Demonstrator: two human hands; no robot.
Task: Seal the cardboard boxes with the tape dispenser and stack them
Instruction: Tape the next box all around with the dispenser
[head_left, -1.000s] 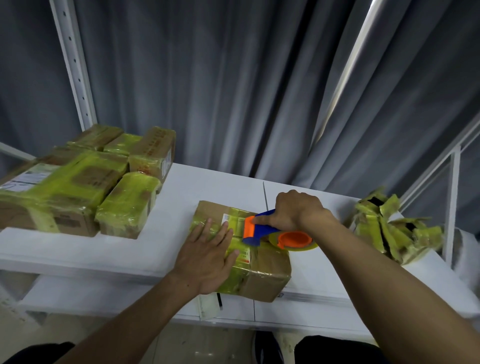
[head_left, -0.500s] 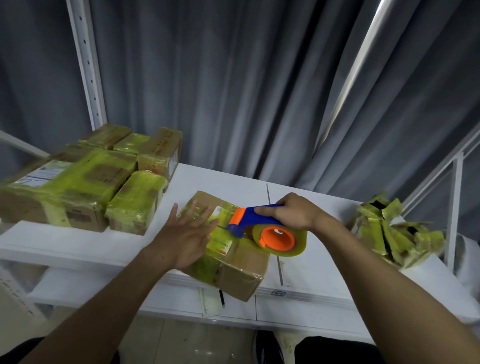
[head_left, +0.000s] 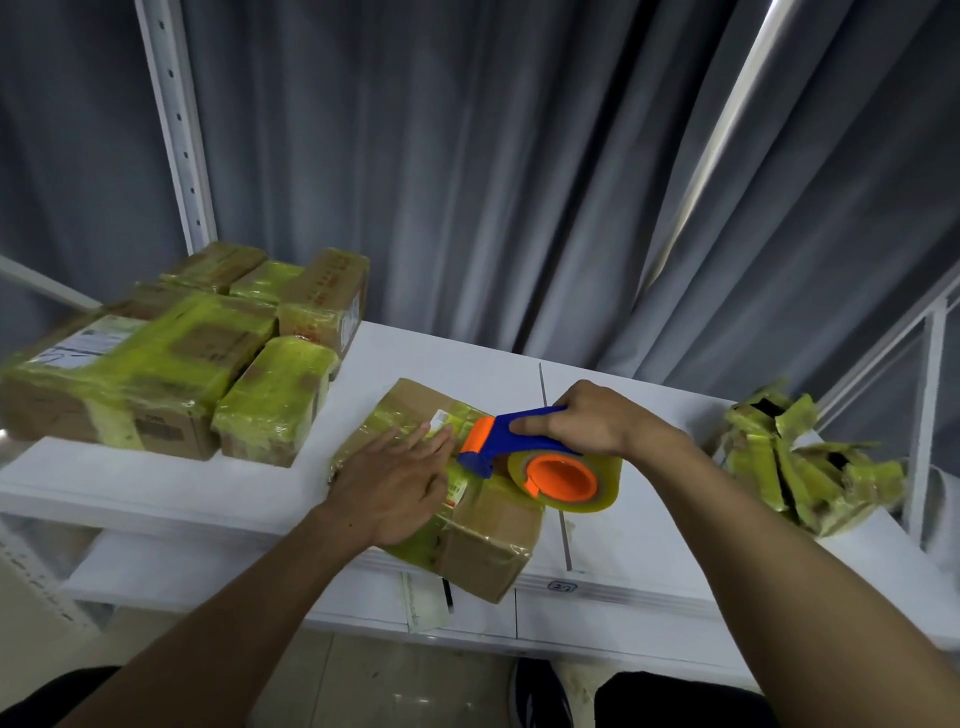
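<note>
While my left hand (head_left: 395, 483) lies flat, fingers (head_left: 423, 441) straight, on the cardboard box (head_left: 483, 540) at the front edge of the worktop (head_left: 182, 488), my right hand (head_left: 587, 421) curls its fingers round the tape dispenser (head_left: 524, 449) handle. Dispenser nose sits right at the box top, just beside my left fingertips.

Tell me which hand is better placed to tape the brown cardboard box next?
The right hand: it grips the blue and orange plastic tape dispenser, whose front end sits over the brown cardboard box. The left hand lies flat on the box top, probably best for steadying it.
</note>
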